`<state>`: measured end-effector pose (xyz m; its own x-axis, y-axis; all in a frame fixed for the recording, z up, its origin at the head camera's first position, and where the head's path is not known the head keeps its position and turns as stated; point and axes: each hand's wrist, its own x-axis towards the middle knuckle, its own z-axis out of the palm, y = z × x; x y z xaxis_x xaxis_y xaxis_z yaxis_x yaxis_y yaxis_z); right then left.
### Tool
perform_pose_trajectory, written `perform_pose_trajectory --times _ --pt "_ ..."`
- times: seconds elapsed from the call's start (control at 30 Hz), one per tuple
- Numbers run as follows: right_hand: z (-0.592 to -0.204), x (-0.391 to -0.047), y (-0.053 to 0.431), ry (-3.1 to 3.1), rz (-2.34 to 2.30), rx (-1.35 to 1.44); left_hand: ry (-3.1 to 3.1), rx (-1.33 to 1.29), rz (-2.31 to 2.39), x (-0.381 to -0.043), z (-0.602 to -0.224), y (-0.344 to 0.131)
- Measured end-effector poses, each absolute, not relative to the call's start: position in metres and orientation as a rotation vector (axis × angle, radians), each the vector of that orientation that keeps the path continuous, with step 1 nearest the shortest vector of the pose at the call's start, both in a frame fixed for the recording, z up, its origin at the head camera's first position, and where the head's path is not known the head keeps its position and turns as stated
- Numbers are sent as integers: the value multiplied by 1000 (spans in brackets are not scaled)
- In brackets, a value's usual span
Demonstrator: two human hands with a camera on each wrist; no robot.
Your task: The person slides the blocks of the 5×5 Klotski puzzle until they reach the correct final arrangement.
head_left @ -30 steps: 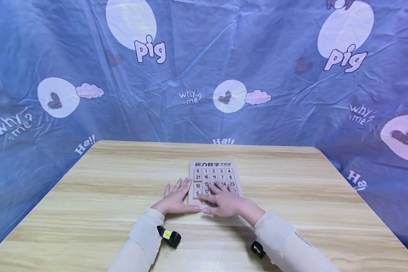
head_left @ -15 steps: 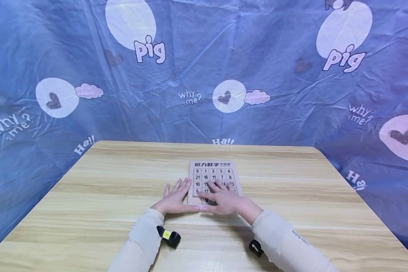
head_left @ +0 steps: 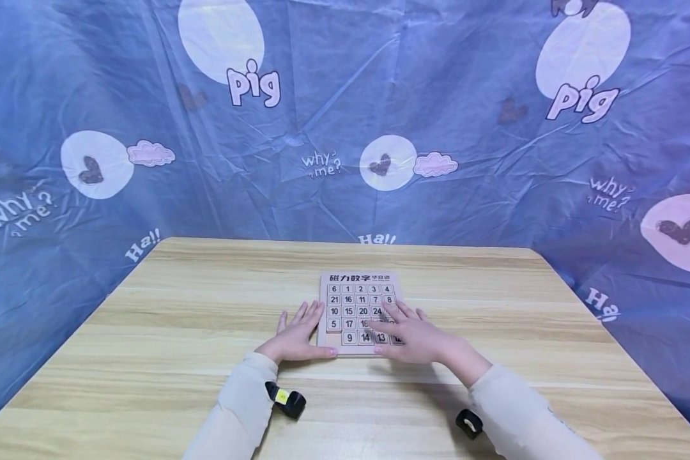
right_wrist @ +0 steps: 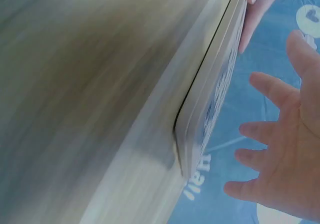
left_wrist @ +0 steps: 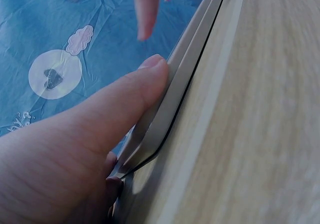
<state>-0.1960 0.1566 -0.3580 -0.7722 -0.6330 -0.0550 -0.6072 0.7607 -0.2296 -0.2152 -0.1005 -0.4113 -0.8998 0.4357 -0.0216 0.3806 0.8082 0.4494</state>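
Observation:
A numbered sliding-tile puzzle (head_left: 356,351) lies flat on the table, its printed title at the far side. In its near left corner is a gap, just below the 5 tile (head_left: 333,324). My left hand (head_left: 293,338) rests at that corner, straight fingers along the left side. In the left wrist view its thumb (left_wrist: 120,103) presses the near edge of the board (left_wrist: 172,93). Fingers spread, my right hand (head_left: 416,338) hovers over the right part of the tiles and hides several of them. The right wrist view shows its palm with nothing held.
The wood-grain table (head_left: 207,281) extends on all sides of the puzzle. Behind it hangs a blue printed cloth (head_left: 299,211). A black wrist device (head_left: 287,402) sits under the left sleeve, and another black device (head_left: 469,423) under the right.
The 10 and 5 tiles have slid up one small step, closing the slit under 21. My right hand has moved right, uncovering the middle tiles. The left hand stays put.

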Motion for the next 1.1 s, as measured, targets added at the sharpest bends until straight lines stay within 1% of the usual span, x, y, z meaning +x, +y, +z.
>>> perform_pose_trajectory --times 0.23,0.47,1.1 --pt "-359 -185 185 2838 -341 -948 2866 651 681 -215 -412 -100" --pt "-364 -177 200 2846 -348 -889 2866 649 673 -215 -412 -100" --pt "-370 -178 193 2835 -375 -936 2867 644 683 -214 -410 -100"
